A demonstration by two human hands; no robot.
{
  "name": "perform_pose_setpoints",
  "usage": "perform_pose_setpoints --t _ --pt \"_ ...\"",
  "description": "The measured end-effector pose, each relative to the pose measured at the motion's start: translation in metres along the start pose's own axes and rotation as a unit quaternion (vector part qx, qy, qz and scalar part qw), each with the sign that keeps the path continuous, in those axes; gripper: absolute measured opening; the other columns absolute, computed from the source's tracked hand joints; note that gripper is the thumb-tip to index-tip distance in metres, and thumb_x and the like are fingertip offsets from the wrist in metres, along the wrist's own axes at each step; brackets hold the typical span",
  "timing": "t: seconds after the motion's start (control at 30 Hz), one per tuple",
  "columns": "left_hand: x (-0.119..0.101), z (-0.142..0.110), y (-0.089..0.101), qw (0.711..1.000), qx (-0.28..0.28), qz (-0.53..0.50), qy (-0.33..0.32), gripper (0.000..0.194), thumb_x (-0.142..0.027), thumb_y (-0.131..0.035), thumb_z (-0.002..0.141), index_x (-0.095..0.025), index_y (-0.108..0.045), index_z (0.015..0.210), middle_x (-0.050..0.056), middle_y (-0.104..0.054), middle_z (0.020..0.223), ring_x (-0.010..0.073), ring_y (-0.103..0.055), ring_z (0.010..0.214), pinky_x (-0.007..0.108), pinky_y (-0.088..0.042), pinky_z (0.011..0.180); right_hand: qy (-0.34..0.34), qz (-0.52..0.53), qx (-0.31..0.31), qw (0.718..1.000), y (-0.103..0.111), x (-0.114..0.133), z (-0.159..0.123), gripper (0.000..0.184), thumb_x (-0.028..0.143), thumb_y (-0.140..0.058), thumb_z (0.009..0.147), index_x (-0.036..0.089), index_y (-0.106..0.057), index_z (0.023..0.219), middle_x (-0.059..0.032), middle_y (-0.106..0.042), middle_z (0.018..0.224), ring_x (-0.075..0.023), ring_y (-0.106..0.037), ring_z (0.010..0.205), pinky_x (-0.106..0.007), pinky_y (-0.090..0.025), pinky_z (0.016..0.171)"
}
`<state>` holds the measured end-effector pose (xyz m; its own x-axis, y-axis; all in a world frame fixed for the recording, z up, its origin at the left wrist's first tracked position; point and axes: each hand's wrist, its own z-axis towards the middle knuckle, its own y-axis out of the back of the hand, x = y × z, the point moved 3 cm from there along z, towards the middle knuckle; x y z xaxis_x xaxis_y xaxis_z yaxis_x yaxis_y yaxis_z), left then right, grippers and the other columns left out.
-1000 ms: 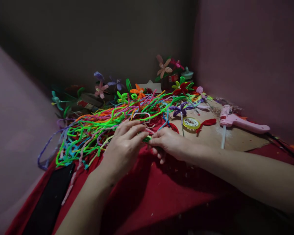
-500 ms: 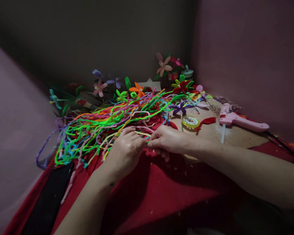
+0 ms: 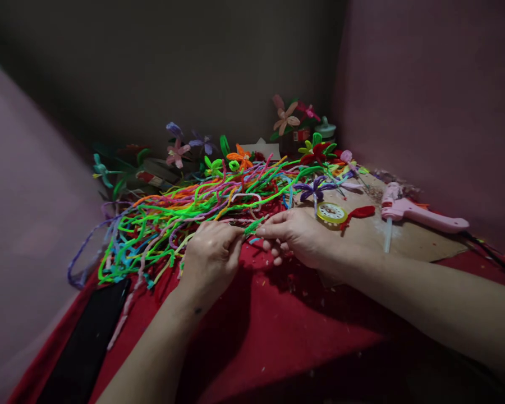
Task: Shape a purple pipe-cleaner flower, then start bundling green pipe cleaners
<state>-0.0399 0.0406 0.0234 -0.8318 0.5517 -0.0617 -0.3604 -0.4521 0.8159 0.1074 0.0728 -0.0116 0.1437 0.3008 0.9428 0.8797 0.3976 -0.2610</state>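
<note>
A tangled heap of coloured pipe cleaners (image 3: pixel 185 216) lies across a red cloth (image 3: pixel 286 325). My left hand (image 3: pixel 212 255) and my right hand (image 3: pixel 298 235) meet at its near edge. Both pinch a short green pipe cleaner (image 3: pixel 252 226) that spans the small gap between their fingertips. The fingers of each hand are curled and pressed together on it.
Finished pipe-cleaner flowers (image 3: pixel 239 157) stand along the back. A pink glue gun (image 3: pixel 416 212), a yellow tape roll (image 3: pixel 331 214) and a purple flower (image 3: pixel 313 189) lie on brown cardboard (image 3: pixel 408 238) at right. A black phone (image 3: pixel 84 350) lies at lower left. Walls close in behind and at right.
Both hands shifted slightly up the cloth and drew a little apart, so more of the green pipe cleaner shows between them. The view shifted slightly.
</note>
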Motion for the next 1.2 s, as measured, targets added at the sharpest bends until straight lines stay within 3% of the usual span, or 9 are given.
perform_pose_setpoints --t 0.17,0.37,0.43,0.57,0.63,0.77,0.93,1.1,1.2 --pt "-0.002 -0.001 -0.004 1.000 -0.004 0.024 0.012 0.016 -0.017 -0.051 0.081 -0.017 -0.067 0.076 0.005 -0.070 0.073 0.0194 -0.062 0.072 0.030 -0.044 0.070 0.171 -0.274 -0.048 0.945 -0.003 0.003 -0.007 0.016 0.016 -0.055 0.080 0.013 -0.060 0.065 0.0005 -0.055 0.053 -0.0088 -0.047 0.046 -0.022 -0.039 0.047" --pt "-0.011 -0.001 -0.013 0.994 0.082 0.008 -0.068 0.027 -0.007 -0.044 0.079 -0.018 -0.055 0.057 0.001 -0.060 0.056 0.0141 -0.053 0.057 0.035 -0.043 0.079 0.466 -0.622 -0.027 0.629 -0.017 0.013 -0.027 0.022 0.009 -0.046 0.082 0.011 -0.063 0.068 -0.0086 -0.062 0.070 -0.0166 -0.051 0.069 -0.029 -0.036 0.061" --pt "-0.014 0.000 -0.009 0.992 0.078 -0.028 -0.093 0.025 -0.007 -0.044 0.081 -0.018 -0.055 0.061 0.000 -0.060 0.058 0.0130 -0.054 0.057 0.037 -0.042 0.085 0.447 -0.570 -0.035 0.689 -0.010 0.024 -0.024 0.022 0.011 -0.048 0.081 0.012 -0.062 0.065 -0.0068 -0.061 0.068 -0.0159 -0.050 0.070 -0.029 -0.036 0.063" --pt "-0.021 0.003 0.006 0.989 -0.009 -0.113 -0.094 0.012 -0.010 -0.053 0.082 -0.018 -0.061 0.078 0.001 -0.068 0.072 0.0135 -0.060 0.068 0.035 -0.044 0.083 0.135 -0.235 0.031 0.962 0.010 0.026 -0.001 0.006 0.016 -0.061 0.068 0.013 -0.063 0.063 0.0015 -0.052 0.053 -0.0088 -0.041 0.050 -0.023 -0.029 0.049" --pt "-0.023 0.002 0.011 0.986 -0.063 -0.139 -0.073 0.009 -0.010 -0.057 0.080 -0.017 -0.062 0.081 0.002 -0.067 0.073 0.0147 -0.061 0.072 0.033 -0.045 0.078 -0.009 -0.039 0.088 0.995 0.008 0.014 0.004 0.006 0.015 -0.060 0.064 0.013 -0.058 0.058 0.0047 -0.044 0.045 -0.0066 -0.032 0.042 -0.023 -0.024 0.044" --pt "-0.019 -0.003 0.010 0.986 -0.122 -0.117 -0.003 0.008 -0.009 -0.060 0.078 -0.016 -0.063 0.079 0.003 -0.066 0.072 0.0153 -0.060 0.073 0.033 -0.045 0.075 -0.065 0.136 0.094 0.984 -0.006 -0.007 0.004 0.009 0.016 -0.062 0.062 0.015 -0.055 0.056 0.0067 -0.041 0.042 -0.0053 -0.030 0.038 -0.022 -0.024 0.042" --pt "-0.020 -0.004 0.003 0.991 -0.134 -0.006 -0.017 0.006 -0.012 -0.058 0.079 -0.015 -0.062 0.077 0.004 -0.067 0.069 0.0167 -0.060 0.069 0.037 -0.044 0.078 0.177 -0.112 -0.025 0.978 -0.009 -0.001 -0.008 0.015 0.022 -0.061 0.072 0.013 -0.058 0.059 0.0031 -0.048 0.049 -0.0071 -0.038 0.046 -0.023 -0.029 0.047" --pt "-0.024 -0.001 -0.006 0.993 -0.029 0.100 -0.049 0.020 -0.010 -0.048 0.081 -0.015 -0.058 0.065 0.003 -0.061 0.059 0.0173 -0.056 0.062 0.041 -0.043 0.082 0.457 -0.551 -0.098 0.691 -0.015 0.008 -0.027 0.022 0.009 -0.047 0.077 0.011 -0.062 0.061 -0.0063 -0.060 0.060 -0.0144 -0.048 0.059 -0.029 -0.031 0.057" --pt "-0.024 -0.001 -0.008 0.992 0.018 0.085 -0.090 0.024 -0.007 -0.044 0.081 -0.016 -0.057 0.062 0.003 -0.060 0.058 0.0161 -0.054 0.061 0.040 -0.043 0.082 0.444 -0.602 -0.103 0.656 -0.013 0.012 -0.027 0.022 0.010 -0.047 0.078 0.011 -0.065 0.064 -0.0077 -0.063 0.063 -0.0154 -0.050 0.061 -0.029 -0.031 0.058"
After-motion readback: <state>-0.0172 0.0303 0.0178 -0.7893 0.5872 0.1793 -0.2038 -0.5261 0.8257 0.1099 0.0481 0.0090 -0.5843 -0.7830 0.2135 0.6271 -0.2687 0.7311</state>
